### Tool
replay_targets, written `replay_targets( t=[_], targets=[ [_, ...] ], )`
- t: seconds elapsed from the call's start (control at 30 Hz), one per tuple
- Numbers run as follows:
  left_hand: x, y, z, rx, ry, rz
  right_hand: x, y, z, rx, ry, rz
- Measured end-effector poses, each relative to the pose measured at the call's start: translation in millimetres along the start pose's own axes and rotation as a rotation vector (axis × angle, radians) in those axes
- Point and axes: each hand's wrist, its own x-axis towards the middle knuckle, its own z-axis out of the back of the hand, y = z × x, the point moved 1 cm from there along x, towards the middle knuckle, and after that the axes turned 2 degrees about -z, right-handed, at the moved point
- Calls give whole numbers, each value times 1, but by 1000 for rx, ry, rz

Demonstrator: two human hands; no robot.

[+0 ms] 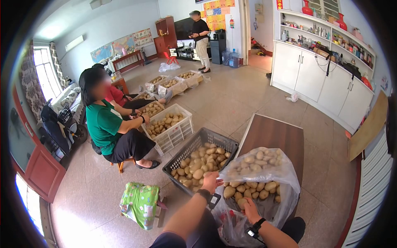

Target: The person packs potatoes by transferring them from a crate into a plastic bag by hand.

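My left hand (211, 182) is closed on the edge of a clear plastic bag (291, 182), beside the near rim of a black crate (168, 168). Inside the bag's mouth, my right hand (251, 211) has its fingers round a potato (242, 203). Several more potatoes (252, 189) lie in the bag, some of them seen through the film. The crate holds a heap of loose potatoes (199, 163). Under the bag is a brown wooden table (269, 134). Black bands with small devices are on both my wrists.
On the left, a person in a green shirt (103, 128) sits by a white crate (178, 134) of potatoes. Another seated person in red (113, 96) is beyond, near more filled boxes (171, 84). A green bag (139, 202) stands at my left. Someone stands (201, 37) at the back.
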Motion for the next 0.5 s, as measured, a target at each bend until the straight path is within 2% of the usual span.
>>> replay_targets(
  t=[0.5],
  targets=[
    [-4, -3, -3, 32, -7, 6, 15, -12, -2, 182, 71, -13]
  ],
)
